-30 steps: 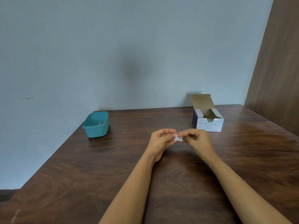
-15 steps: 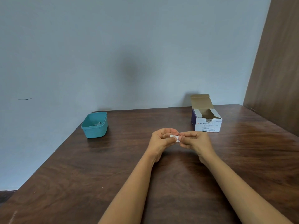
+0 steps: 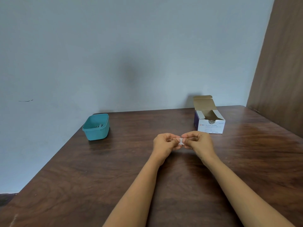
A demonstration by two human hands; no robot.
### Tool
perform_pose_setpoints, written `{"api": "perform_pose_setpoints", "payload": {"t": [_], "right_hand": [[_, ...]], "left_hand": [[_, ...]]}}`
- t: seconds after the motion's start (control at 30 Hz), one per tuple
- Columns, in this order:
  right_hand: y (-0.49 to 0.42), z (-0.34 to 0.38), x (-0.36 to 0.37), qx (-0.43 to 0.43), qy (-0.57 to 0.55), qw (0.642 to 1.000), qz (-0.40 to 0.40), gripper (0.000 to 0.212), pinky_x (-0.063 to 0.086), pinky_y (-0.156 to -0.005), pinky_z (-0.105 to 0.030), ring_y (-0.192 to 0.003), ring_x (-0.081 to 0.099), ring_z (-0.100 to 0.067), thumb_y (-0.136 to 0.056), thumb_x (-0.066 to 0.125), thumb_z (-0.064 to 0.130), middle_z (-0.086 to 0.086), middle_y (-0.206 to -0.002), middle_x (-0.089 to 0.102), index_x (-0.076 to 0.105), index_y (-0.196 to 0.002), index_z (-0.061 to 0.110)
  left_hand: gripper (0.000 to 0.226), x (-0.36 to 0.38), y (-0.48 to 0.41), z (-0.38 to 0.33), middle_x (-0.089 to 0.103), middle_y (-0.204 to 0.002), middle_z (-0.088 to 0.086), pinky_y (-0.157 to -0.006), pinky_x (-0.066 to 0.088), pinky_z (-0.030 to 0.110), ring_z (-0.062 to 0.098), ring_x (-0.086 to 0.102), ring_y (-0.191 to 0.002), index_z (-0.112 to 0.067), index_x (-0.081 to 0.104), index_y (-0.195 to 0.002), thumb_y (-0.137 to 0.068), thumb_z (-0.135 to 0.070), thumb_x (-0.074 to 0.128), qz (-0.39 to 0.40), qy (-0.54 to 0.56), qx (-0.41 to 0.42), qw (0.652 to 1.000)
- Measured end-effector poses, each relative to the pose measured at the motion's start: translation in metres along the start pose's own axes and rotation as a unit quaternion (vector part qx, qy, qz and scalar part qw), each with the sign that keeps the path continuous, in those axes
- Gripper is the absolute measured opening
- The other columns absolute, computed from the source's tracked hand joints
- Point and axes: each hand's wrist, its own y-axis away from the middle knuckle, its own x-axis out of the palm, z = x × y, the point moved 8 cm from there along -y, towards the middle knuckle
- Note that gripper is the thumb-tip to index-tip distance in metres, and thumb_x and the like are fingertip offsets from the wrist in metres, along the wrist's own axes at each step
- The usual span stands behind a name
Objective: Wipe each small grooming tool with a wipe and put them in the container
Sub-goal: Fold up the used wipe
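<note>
Dim, soft, even light. A faint round shadow darkens the wall (image 3: 131, 74); the box (image 3: 211, 127) throws another behind it. Pale glare streaks the tabletop's (image 3: 262, 145) right edge. Frame edges bend; small print blurs.

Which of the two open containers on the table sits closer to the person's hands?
The white cardboard swab box, flap up, just beyond the right hand; the teal plastic tub stands farther off, at left.

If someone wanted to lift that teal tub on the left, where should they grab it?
Probably from above, across the short width of the teal tub, with fingers under its rim on both long sides. It stands upright and open, and its walls taper downward. Small metal tools lie inside, so keep it level.
</note>
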Motion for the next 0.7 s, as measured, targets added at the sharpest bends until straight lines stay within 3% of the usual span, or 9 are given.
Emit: {"api": "perform_pose_setpoints", "payload": {"t": [0.13, 0.23, 0.4, 0.53, 0.7], "right_hand": [[0.001, 0.008, 0.000, -0.050, 0.116, 0.992, -0.024, 0.012, 0.058, -0.063, -0.020, -0.067, 0.069, -0.014, -0.081, 0.071, 0.002, -0.002, -0.071, 0.070, 0.074, -0.084, 0.014], [0.001, 0.012, -0.002, -0.065, 0.140, 0.987, -0.041, 0.010, 0.058, -0.064, -0.025, -0.062, 0.068, -0.013, -0.080, 0.073, 0.006, 0.000, -0.066, 0.070, 0.075, -0.081, 0.016], [-0.005, 0.003, -0.003, -0.017, 0.090, 0.994, -0.060, 0.015, 0.059, -0.062, -0.033, -0.056, 0.066, -0.019, -0.076, 0.075, 0.007, -0.006, -0.061, 0.067, 0.072, -0.069, 0.019], [-0.006, -0.006, -0.001, 0.043, 0.021, 0.997, -0.054, 0.017, 0.047, -0.049, -0.020, -0.059, 0.063, -0.016, -0.077, 0.070, 0.000, -0.010, -0.070, 0.069, 0.071, -0.068, 0.015], [-0.005, -0.015, 0.000, 0.106, -0.036, 0.993, -0.035, 0.026, 0.046, -0.048, -0.018, -0.055, 0.057, -0.014, -0.077, 0.061, -0.011, -0.010, -0.071, 0.067, 0.071, -0.068, 0.011]], "left_hand": [[0.007, -0.001, -0.001, -0.001, 0.070, -0.079, 0.015, -0.072, 0.060, 0.027, 0.010, 0.069, -0.065, -0.003, 0.069, -0.088, -0.088, 0.000, 0.063, -0.028, -0.032, 0.015, 0.999], [0.007, 0.000, 0.001, -0.004, 0.070, -0.083, 0.018, -0.069, 0.059, 0.025, 0.011, 0.068, -0.066, -0.001, 0.068, -0.088, -0.089, -0.001, 0.060, -0.049, -0.054, 0.027, 0.997], [0.015, 0.002, 0.003, -0.006, 0.069, -0.080, 0.014, -0.066, 0.058, 0.022, 0.013, 0.068, -0.069, -0.010, 0.064, -0.076, -0.089, -0.002, 0.060, -0.046, -0.029, 0.034, 0.998], [0.014, 0.003, 0.001, -0.004, 0.069, -0.083, 0.022, -0.068, 0.059, 0.025, 0.020, 0.070, -0.075, -0.010, 0.065, -0.074, -0.087, -0.002, 0.063, -0.021, -0.008, 0.024, 0.999], [0.015, 0.005, 0.002, -0.002, 0.069, -0.088, 0.020, -0.068, 0.059, 0.025, 0.019, 0.071, -0.075, -0.006, 0.066, -0.076, -0.086, 0.004, 0.062, 0.028, 0.047, -0.009, 0.998]]}}
